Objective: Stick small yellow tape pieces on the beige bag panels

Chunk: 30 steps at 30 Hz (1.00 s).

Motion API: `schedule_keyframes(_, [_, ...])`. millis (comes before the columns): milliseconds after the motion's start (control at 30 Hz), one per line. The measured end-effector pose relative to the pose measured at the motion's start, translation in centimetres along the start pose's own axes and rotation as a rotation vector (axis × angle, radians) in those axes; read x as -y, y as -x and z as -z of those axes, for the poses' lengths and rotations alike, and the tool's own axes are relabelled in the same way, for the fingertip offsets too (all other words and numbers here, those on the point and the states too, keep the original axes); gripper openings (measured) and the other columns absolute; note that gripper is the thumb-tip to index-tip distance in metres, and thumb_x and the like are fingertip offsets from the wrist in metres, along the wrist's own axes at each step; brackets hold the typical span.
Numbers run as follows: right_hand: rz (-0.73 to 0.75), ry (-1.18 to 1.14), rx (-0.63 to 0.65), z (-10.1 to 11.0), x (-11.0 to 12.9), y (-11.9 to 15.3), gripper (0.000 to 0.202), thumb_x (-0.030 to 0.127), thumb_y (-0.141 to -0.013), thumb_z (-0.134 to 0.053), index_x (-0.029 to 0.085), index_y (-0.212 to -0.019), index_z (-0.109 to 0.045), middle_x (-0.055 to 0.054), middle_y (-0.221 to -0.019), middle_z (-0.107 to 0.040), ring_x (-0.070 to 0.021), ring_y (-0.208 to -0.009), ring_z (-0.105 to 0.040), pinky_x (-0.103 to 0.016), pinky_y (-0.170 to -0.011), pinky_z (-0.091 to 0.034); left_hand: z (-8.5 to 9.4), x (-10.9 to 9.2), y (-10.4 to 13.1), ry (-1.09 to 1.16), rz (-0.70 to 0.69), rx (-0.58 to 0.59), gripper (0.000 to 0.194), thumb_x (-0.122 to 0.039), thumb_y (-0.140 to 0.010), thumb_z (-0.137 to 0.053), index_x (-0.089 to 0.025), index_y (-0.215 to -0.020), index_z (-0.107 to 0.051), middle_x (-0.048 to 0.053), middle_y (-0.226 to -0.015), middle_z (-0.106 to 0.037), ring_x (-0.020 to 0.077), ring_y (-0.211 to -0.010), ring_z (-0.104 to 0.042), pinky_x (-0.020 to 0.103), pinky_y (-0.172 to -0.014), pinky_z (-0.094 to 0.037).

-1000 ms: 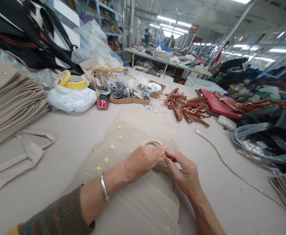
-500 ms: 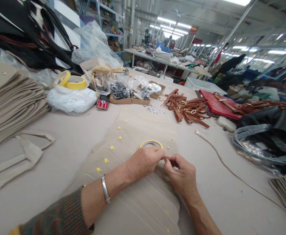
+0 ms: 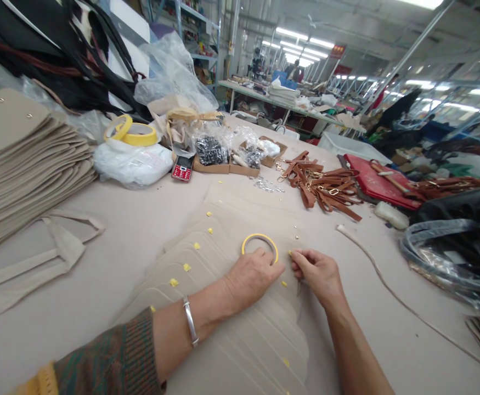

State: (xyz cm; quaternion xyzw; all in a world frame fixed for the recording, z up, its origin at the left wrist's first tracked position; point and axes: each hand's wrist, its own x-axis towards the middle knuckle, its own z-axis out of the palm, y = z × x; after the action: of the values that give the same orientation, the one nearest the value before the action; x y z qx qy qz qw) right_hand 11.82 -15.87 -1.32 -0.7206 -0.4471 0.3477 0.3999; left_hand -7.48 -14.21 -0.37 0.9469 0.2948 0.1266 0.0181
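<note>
A narrow roll of yellow tape (image 3: 269,240) is gripped by my left hand (image 3: 252,277), whose fingers are curled round its near edge. My right hand (image 3: 317,271) is just to the right, thumb and forefinger pinching a small piece of yellow tape (image 3: 289,253). Both hands are over overlapping beige panels (image 3: 260,334) fanned out across the table. Several yellow tape bits (image 3: 187,267) mark the panels' left edges, and one more tape bit (image 3: 284,283) lies between the hands. Small metal studs (image 3: 296,237) show near the panels' right edge.
At left stand a stack of beige pieces (image 3: 29,159) and a beige strap (image 3: 65,247). Yellow tape rolls (image 3: 140,134) rest on a white bag (image 3: 135,164) beside a red phone (image 3: 182,168). Brown leather straps (image 3: 316,178) lie at the back, with a cord (image 3: 383,280) at right.
My hands have moved apart, the right one now with a yellow tape piece in its fingertips. The tape roll is more upright in my left hand. The view has shifted slightly left.
</note>
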Motion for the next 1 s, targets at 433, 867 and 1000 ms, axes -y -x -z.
schedule_keyframes(433, [0.347, 0.538, -0.204, -0.8, 0.0, 0.1, 0.029, 0.04, -0.081, -0.055, 0.019, -0.097, -0.064, 0.0, -0.059, -0.067, -0.019, -0.054, -0.062, -0.029, -0.057, -0.043, 0.2, 0.0, 0.1, 0.023, 0.003, 0.044, 0.008, -0.013, -0.092, -0.047, -0.018, -0.095, -0.053, 0.005, -0.088, -0.058, 0.0217, -0.085, -0.054, 0.031, -0.066, -0.046])
schedule_keyframes(867, [0.535, 0.566, -0.207, -1.7, -0.4, 0.4, 0.025, 0.031, -0.087, -0.049, 0.018, -0.085, -0.071, -0.007, -0.084, -0.073, -0.0194, -0.076, -0.066, -0.031, -0.074, -0.047, 3.0, 0.0, -0.1, 0.09, 0.041, 0.051, 0.016, -0.006, -0.09, -0.042, -0.017, -0.093, -0.053, 0.005, -0.089, -0.061, 0.0183, -0.079, -0.056, 0.028, -0.067, -0.047])
schedule_keyframes(1000, [0.475, 0.597, -0.061, -0.8, 0.7, 0.9, 0.024, 0.032, -0.085, -0.052, 0.021, -0.079, -0.072, -0.004, -0.075, -0.072, -0.019, -0.069, -0.066, -0.029, -0.065, -0.045, 5.2, 1.3, -1.4, 0.052, 0.128, -0.054, 0.014, -0.012, -0.093, -0.042, -0.017, -0.093, -0.054, 0.005, -0.089, -0.062, 0.0191, -0.081, -0.058, 0.029, -0.069, -0.047])
